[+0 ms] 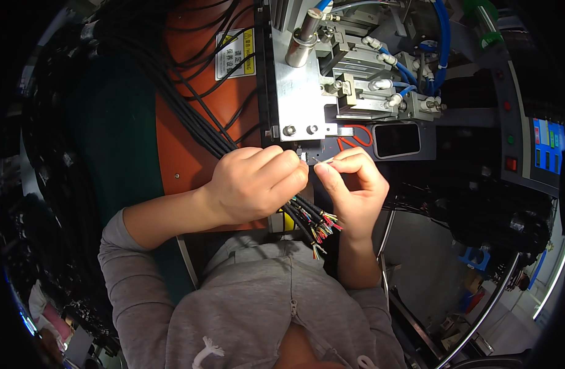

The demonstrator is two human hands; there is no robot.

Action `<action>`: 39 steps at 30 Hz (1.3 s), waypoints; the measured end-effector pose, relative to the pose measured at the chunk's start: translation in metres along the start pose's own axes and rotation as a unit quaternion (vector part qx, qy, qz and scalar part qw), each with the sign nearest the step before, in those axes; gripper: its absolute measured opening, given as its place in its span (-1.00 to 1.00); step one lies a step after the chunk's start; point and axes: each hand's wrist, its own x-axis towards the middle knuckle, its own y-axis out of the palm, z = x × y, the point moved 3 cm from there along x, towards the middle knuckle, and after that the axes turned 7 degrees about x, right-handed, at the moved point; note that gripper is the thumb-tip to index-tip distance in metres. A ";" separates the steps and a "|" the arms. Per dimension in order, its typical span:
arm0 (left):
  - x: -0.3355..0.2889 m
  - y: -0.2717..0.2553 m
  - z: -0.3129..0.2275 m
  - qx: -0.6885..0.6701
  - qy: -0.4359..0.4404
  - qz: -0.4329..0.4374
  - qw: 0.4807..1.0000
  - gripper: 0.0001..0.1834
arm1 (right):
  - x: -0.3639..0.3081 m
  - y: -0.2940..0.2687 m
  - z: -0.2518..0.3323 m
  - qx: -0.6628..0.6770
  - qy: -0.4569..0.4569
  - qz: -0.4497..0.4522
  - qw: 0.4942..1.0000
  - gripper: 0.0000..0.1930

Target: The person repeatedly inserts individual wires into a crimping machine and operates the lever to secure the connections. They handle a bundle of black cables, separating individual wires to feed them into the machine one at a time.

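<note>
My left hand [258,181] is closed with its fingers curled over a bundle of black cables [202,126]. The cables run down from the upper left and come out below the hand. Their ends fan out into several thin coloured wires [322,229]. By the left fingertips, at the machine's edge, is a small white piece [304,157], partly hidden. Just to its right, my right hand [361,194] pinches something thin and tiny between thumb and forefinger. Fine strands seem to show between the two hands, too small to make out.
Ahead stands a machine with a metal block [301,92], pneumatic cylinders [371,92] and blue hoses [443,43]. A phone-like dark-screened device [397,140] lies beside a red cord [356,136]. An orange work surface [190,178] is at left, a control screen [548,147] at right.
</note>
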 end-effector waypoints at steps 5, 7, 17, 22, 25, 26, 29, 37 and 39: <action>-0.003 0.001 0.000 0.022 -0.035 0.007 0.999 -0.87 | -0.003 0.015 0.000 -0.119 -0.139 -0.034 0.982 -0.83; -0.003 0.001 -0.001 0.045 -0.028 0.016 0.998 -0.87 | -0.001 0.013 0.005 -0.147 -0.151 -0.014 0.978 -0.84; -0.004 0.000 -0.003 0.016 0.012 0.016 1.000 -0.87 | -0.007 -0.010 -0.023 0.261 0.289 0.125 0.913 -0.89; -0.006 0.002 -0.004 0.019 0.010 0.046 0.999 -0.73 | -0.005 -0.015 -0.029 0.149 0.238 0.092 0.955 -0.91; -0.006 0.007 -0.005 0.045 -0.008 0.072 0.996 -0.70 | 0.001 -0.008 -0.024 -0.065 0.078 0.075 0.992 -0.92; -0.006 0.008 -0.006 0.053 -0.016 0.077 0.995 -0.69 | 0.002 -0.003 -0.023 -0.108 0.047 0.072 0.990 -0.93; -0.007 0.008 -0.007 0.074 -0.051 0.110 0.990 -0.70 | 0.001 0.006 -0.020 -0.223 -0.003 0.077 0.972 -0.95; -0.006 0.007 -0.008 0.099 -0.061 0.121 0.986 -0.70 | -0.002 0.006 -0.031 -0.166 -0.024 0.049 0.985 -0.96; -0.005 0.007 -0.007 0.093 -0.061 0.115 0.987 -0.70 | -0.002 0.007 -0.036 -0.130 0.001 0.038 0.991 -0.96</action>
